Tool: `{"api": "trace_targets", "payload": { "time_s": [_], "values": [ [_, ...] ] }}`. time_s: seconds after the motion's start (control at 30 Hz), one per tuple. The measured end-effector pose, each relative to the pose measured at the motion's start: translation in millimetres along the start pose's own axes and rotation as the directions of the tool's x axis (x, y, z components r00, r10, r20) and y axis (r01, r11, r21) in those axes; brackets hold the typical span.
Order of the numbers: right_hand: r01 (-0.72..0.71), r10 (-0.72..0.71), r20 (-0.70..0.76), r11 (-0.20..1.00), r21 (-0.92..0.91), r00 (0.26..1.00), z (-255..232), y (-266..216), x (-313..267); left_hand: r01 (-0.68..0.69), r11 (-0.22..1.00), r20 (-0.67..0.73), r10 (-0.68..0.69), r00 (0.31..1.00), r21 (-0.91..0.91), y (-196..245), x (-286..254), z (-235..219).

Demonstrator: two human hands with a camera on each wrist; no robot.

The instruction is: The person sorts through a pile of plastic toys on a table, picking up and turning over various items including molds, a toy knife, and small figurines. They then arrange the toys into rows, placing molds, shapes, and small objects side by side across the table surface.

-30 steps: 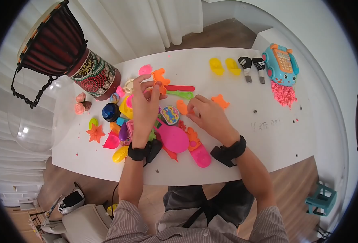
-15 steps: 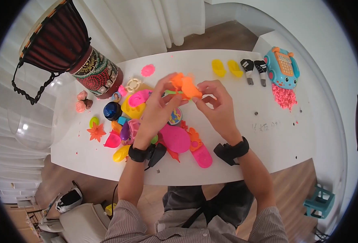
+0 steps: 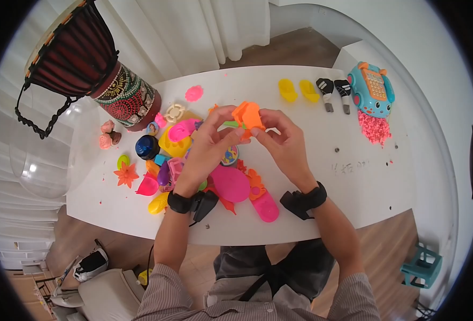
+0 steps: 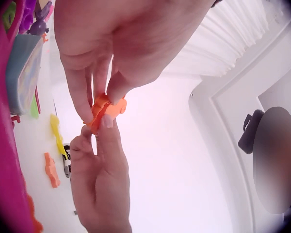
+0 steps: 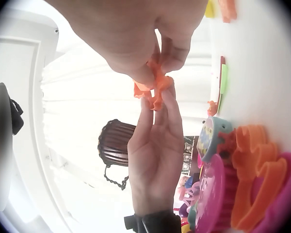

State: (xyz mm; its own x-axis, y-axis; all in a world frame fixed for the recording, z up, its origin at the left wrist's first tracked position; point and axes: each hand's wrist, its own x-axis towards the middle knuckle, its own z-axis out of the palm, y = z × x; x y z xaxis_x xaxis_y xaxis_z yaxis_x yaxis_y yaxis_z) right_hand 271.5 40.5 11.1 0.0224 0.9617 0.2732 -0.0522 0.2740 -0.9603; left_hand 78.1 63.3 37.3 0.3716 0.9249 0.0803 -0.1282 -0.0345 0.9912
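Observation:
Both hands hold orange plastic pieces [image 3: 248, 115] above the pile of toys, over the middle of the white table. My left hand [image 3: 208, 147] pinches them from the left side, thumb below. From the right, my right hand [image 3: 284, 144] pinches the same pieces between thumb and fingers. In the left wrist view the orange pieces [image 4: 106, 112] lie together between the fingertips of both hands; the right wrist view shows the orange pieces [image 5: 155, 87] likewise gripped. Whether they are joined I cannot tell. Under the hands is a pink round toy [image 3: 232, 183].
A drum [image 3: 124, 99] stands at the back left. Yellow pieces [image 3: 287, 90], black-and-white items [image 3: 326, 93] and a toy phone [image 3: 371, 88] with pink bits [image 3: 374, 127] lie toward the back right. A pink mould [image 3: 265, 207] and an orange flower [image 3: 125, 174] sit nearer the front.
The right hand has picked up an orange piece from the table and come up to the left hand. Both hands now meet at the orange pieces, brought closer together.

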Motion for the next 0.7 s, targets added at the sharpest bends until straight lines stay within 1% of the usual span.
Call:
{"api": "trace_targets", "payload": {
  "time_s": [0.07, 0.13, 0.23, 0.3, 0.33, 0.4, 0.47, 0.53, 0.6, 0.63, 0.67, 0.7],
  "values": [
    [-0.028, 0.027, 0.023, 1.0, 0.01, 0.999, -1.1, 0.4, 0.2, 0.023, 1.0, 0.02, -0.023, 1.0, 0.0, 7.3, -2.5, -0.5],
    [-0.059, 0.052, 0.076, 0.994, 0.094, 0.996, -3.2, 3.7, -0.1, 0.048, 0.999, 0.04, -0.048, 0.998, 0.0, 8.0, -3.1, -1.1],
    [-0.032, 0.019, 0.091, 0.989, 0.144, 0.996, -2.0, 2.1, -0.3, 0.024, 1.0, 0.045, -0.024, 0.999, -0.001, 8.0, -2.6, -0.8],
    [-0.02, 0.006, 0.09, 0.988, 0.151, 0.996, -1.8, -2.0, -0.6, 0.068, 0.997, 0.029, -0.067, 0.997, -0.032, 12.4, -3.9, 1.0],
    [-0.007, -0.007, 0.088, 0.987, 0.158, 0.996, -1.5, -3.1, -1.1, 0.069, 0.997, 0.029, -0.068, 0.997, -0.033, 11.2, -4.0, -0.6],
    [-0.012, -0.004, 0.09, 0.985, 0.175, 0.996, -0.4, -3.2, -2.3, 0.165, 0.985, 0.051, -0.163, 0.985, -0.051, 8.1, -3.9, -5.4],
    [-0.018, 0.001, 0.095, 0.982, 0.188, 0.996, 0.1, -3.2, -2.7, 0.184, 0.983, 0.07, -0.182, 0.981, -0.025, 12.4, -5.5, -2.3],
    [-0.033, 0.006, 0.134, 0.979, 0.202, 0.991, 0.3, -3.4, -3.3, 0.204, 0.979, 0.09, -0.204, 0.975, 0.002, 12.5, -5.9, 0.7],
    [-0.023, -0.006, 0.147, 0.981, 0.195, 0.989, 1.1, -3.1, -2.9, 0.134, 0.99, 0.085, -0.13, 0.988, -0.041, 9.4, -5.0, 3.5],
    [-0.012, -0.018, 0.161, 0.982, 0.188, 0.987, 1.3, -2.7, -2.7, 0.134, 0.99, 0.085, -0.13, 0.988, -0.042, 6.4, -3.8, 6.8],
    [-0.013, -0.018, 0.161, 0.982, 0.187, 0.987, 1.2, -0.6, -2.5, 0.034, 0.999, 0.026, -0.035, 0.999, 0.016, 2.1, -2.3, 10.9],
    [0.052, -0.067, 0.126, 0.992, 0.115, 0.99, 0.9, 3.0, -2.5, -0.062, 0.995, -0.028, 0.065, 0.998, 0.078, -1.6, -1.7, 12.6]
  ]
}}
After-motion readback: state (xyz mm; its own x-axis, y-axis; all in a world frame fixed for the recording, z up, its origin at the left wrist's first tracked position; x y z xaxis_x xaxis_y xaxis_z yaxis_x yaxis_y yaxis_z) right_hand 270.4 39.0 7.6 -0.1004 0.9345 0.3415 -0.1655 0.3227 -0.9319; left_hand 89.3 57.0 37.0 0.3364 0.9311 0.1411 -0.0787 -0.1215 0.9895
